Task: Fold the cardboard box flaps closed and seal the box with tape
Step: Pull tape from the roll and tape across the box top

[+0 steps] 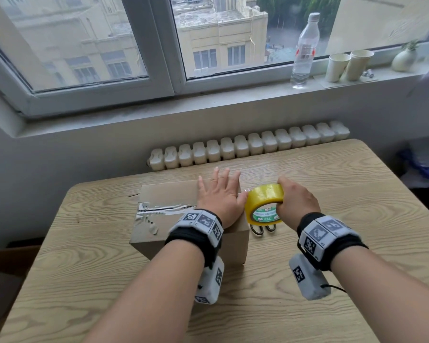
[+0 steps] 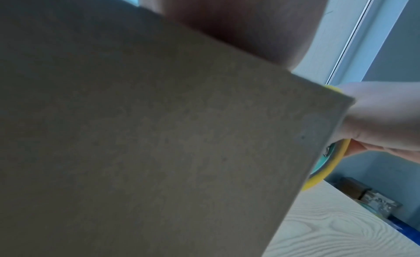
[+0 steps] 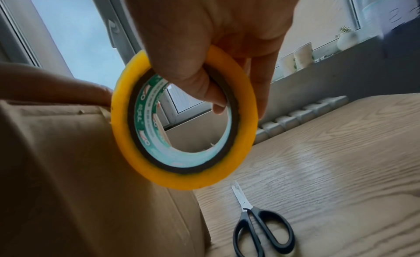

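A brown cardboard box (image 1: 164,209) sits on the wooden table (image 1: 332,194) with its top flaps down and torn old tape along the seam. My left hand (image 1: 219,194) lies flat on the box top at its right end, fingers straight. My right hand (image 1: 295,201) grips a yellow tape roll (image 1: 264,203) just past the box's right edge, thumb through the core. In the right wrist view the tape roll (image 3: 184,120) hangs beside the box (image 3: 79,171). The left wrist view is filled by the box side (image 2: 159,135).
Black-handled scissors (image 3: 261,223) lie on the table under the roll, right of the box. A radiator (image 1: 248,144) runs behind the table. A water bottle (image 1: 304,50), two paper cups (image 1: 348,64) and a small vase (image 1: 404,59) stand on the windowsill.
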